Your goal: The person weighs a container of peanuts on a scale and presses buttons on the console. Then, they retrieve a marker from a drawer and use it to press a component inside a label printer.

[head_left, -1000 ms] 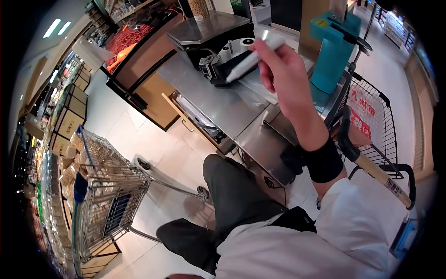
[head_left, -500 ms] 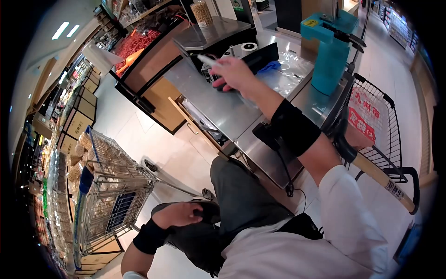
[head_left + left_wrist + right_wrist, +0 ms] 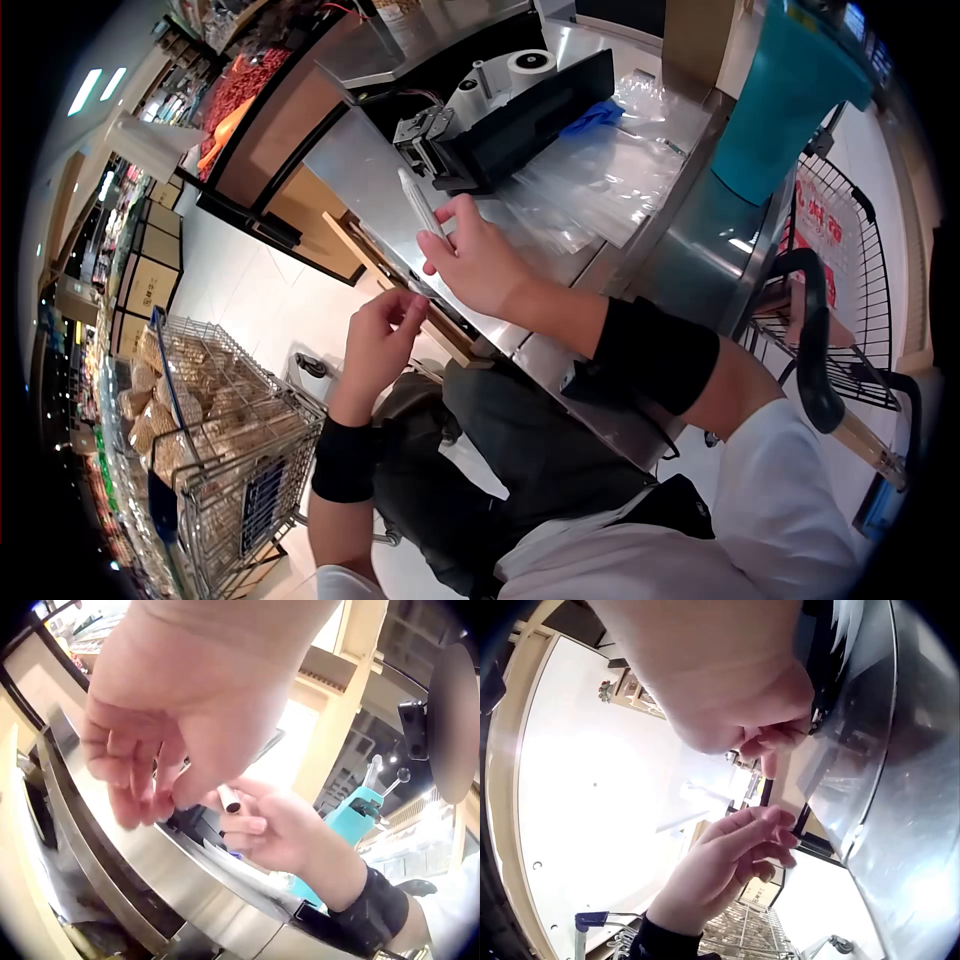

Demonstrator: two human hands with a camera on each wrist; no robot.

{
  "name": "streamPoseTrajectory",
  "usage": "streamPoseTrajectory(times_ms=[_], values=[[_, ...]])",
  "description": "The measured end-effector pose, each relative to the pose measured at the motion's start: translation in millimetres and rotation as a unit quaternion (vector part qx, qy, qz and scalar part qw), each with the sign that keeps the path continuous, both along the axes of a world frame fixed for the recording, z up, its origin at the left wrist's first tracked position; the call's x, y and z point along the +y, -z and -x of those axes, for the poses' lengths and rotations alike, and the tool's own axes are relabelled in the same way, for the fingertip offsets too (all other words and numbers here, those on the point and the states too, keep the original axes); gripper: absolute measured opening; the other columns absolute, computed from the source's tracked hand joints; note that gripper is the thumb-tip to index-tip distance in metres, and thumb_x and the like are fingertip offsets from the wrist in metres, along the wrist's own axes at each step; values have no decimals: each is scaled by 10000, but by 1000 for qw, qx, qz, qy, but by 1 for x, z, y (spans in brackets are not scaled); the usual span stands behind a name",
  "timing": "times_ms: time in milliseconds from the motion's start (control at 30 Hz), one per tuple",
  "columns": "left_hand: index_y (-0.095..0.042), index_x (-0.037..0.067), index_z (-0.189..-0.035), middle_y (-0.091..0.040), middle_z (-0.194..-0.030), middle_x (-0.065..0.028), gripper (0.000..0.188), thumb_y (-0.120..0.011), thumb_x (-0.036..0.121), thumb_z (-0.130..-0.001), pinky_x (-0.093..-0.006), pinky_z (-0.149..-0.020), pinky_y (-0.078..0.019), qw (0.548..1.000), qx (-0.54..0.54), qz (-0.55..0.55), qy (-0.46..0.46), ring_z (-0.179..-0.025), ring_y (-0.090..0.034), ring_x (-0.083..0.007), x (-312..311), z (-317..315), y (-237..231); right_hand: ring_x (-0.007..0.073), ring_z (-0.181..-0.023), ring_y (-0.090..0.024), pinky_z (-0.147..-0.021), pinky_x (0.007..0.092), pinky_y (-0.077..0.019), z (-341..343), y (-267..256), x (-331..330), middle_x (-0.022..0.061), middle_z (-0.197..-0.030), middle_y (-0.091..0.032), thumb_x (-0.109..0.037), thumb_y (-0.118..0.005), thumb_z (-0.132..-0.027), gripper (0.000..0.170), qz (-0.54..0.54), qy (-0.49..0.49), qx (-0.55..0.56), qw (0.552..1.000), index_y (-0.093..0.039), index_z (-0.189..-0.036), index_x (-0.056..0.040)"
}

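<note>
In the head view, the right hand [image 3: 478, 258] pinches a white pen [image 3: 417, 200], which points toward 11 o'clock over the steel tabletop [image 3: 350, 165]. Clear bags [image 3: 610, 195] lie at the hand's 2 o'clock; the left hand [image 3: 382, 340], loosely curled around nothing, is at its 8 o'clock. In the left wrist view, the pen's end shows at the left hand's 5 o'clock. In the right wrist view, the left hand sits at the right hand's 6 o'clock.
</note>
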State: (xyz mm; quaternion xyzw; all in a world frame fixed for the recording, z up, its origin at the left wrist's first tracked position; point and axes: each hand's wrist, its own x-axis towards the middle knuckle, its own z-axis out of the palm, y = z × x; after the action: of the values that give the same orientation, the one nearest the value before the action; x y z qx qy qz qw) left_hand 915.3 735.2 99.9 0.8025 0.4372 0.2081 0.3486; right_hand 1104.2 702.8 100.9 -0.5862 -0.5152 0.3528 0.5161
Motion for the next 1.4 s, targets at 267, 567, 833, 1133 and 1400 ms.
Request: streamPoseTrajectory(times_ms=[267, 567, 833, 1133, 1400], values=[[-637, 26, -1150, -576, -1296, -179, 274, -622, 147, -904, -457, -1053, -346, 944, -62, -323, -25, -1256, -490, -371, -6, -51, 52, 381, -760, -674, -718, 447, -518, -4, -9, -4, 220, -803, -668, -231, -575, -951, 338, -5, 70, 41, 997, -441, -1139, 17], [-589, 10, -1289, -522, -1407, -179, 398, -496, 182, -943, -470, -1099, -274, 935, -128, -331, -15, -1360, -419, -367, -5, -51, 91, 196, -728, -669, -677, 327, -519, -6, -12, -9, 115, -887, -693, -262, -612, -921, 473, 30, 78, 1, 997, -459, -1302, -26], [-581, 17, -1315, -526, -1419, -151, 406, -508, 130, -932, -438, -1099, -266, 946, -112, -303, 7, -1383, -405, -344, -8, -49, 78, 295, -644, -669, -606, 402, -509, -7, -14, -10, 172, -719, -658, -186, -550, -929, 409, 25, 63, 61, 996, -429, -1237, 53], [-570, -12, -1316, -521, -1415, -178, 390, -505, 101, -948, -486, -1126, -311, 946, -141, -292, 24, -1372, -398, -401, -10, -51, 74, 311, -664, -667, -628, 408, -504, -8, -8, -7, 182, -724, -654, -206, -517, -954, 373, -1, 88, 25, 996, -433, -1211, 51], [-569, -14, -1316, -483, -1432, -219, 379, -504, 116, -965, -481, -1125, -312, 951, -131, -281, 17, -1371, -394, -413, -10, -50, 76, 348, -723, -670, -677, 428, -506, -9, 3, 1, 203, -773, -669, -221, -504, -974, 355, -9, 91, 42, 995, -440, -1205, 41]])
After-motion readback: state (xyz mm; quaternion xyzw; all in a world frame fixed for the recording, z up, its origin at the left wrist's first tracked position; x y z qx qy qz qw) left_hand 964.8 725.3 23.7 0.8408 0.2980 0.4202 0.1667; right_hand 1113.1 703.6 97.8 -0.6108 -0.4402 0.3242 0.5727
